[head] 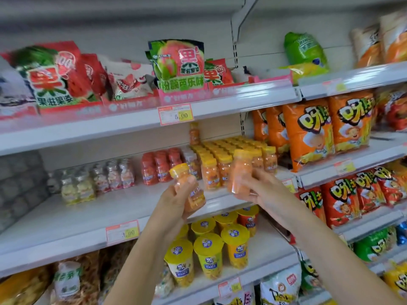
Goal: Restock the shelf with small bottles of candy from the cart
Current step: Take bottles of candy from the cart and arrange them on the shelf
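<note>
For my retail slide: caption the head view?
Left hand holds a tilted bottle, right hand an upright bottle, before yellow-capped rows on the shelf.

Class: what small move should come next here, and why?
Probably the right hand should set the right bottle down at the front of the yellow-capped rows on the shelf: it is nearly upright, matches them and hangs just before them, while the left hand holds the left bottle tilted.
</note>
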Tool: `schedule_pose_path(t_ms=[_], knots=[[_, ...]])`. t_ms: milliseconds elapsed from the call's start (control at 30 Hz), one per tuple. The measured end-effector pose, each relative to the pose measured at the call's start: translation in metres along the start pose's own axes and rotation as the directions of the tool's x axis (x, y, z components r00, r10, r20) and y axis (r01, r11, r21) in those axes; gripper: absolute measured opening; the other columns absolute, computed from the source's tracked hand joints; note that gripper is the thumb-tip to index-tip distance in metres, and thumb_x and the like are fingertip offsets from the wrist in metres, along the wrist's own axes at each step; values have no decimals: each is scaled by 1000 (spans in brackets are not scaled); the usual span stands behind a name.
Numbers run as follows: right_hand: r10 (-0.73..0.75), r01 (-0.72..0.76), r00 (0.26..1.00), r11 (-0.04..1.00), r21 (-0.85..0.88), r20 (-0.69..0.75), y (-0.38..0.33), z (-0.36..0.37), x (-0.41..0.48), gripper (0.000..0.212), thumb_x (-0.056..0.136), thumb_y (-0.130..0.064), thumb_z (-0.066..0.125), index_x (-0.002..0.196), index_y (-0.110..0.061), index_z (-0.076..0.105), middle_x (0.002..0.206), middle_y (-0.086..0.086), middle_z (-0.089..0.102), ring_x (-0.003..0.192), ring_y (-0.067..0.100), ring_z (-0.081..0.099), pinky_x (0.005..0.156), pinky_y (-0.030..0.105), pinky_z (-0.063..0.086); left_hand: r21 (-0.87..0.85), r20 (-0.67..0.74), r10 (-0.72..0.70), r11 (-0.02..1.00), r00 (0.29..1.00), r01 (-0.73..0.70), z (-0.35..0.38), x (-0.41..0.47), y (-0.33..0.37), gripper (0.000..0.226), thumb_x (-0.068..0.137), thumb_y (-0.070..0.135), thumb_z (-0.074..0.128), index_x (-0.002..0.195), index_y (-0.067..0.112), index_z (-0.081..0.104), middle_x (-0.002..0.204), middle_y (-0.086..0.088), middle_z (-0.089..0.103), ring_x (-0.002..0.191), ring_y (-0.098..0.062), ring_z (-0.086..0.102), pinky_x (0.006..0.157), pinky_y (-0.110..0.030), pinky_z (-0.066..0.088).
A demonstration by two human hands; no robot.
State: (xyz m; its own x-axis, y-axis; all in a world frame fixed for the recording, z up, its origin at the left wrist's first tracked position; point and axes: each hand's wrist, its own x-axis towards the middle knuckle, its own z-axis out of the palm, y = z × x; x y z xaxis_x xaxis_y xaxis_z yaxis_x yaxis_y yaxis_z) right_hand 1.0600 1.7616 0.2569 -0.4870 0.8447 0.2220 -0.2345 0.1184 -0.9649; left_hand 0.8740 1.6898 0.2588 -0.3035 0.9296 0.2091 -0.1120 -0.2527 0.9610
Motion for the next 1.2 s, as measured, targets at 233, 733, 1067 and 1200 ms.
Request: schedule_pose_path(t_ms=[233, 733, 1067, 1200], knots=[[-92, 93, 996, 950, -297, 19, 1, 3, 10, 32, 78, -31, 76, 105, -23, 60, 90, -2, 69, 92, 20, 69, 77, 32, 58, 63, 168, -12, 998, 986, 1, -9, 11, 7, 45, 76, 35, 57, 116, 15, 59, 102, -4, 72, 94, -23, 70, 83, -32, 54], [-184, 170, 982, 815, -554, 31, -22, 3, 39, 26, 92, -34, 56, 112, -21, 46, 95, -2, 58, 82, 9, 58, 66, 23, 47, 54, 55, 18, 998, 998, -21, -12, 47, 14, 13, 91, 13, 57, 101, 6, 60, 92, -6, 73, 90, -20, 69, 81, -36, 56], [-358, 100, 932, 400, -911, -55, -54, -10, 131, 41, 80, -45, 70, 102, -12, 59, 94, 4, 59, 79, 16, 53, 59, 27, 36, 516, -185, 175, 855, 967, -56, -8, 131, 35, 40, 92, 48, 51, 72, 13, 54, 54, 5, 62, 39, 0, 57, 42, -14, 43], [-224, 13, 961, 625, -780, -163, -54, -17, 177, 63, 78, -47, 72, 124, -6, 59, 123, 9, 61, 100, 19, 57, 76, 25, 42, 536, -210, 154, 844, 966, -18, -4, 182, 30, 26, 82, 21, 62, 68, -2, 61, 68, -17, 66, 69, -30, 65, 60, -34, 44]])
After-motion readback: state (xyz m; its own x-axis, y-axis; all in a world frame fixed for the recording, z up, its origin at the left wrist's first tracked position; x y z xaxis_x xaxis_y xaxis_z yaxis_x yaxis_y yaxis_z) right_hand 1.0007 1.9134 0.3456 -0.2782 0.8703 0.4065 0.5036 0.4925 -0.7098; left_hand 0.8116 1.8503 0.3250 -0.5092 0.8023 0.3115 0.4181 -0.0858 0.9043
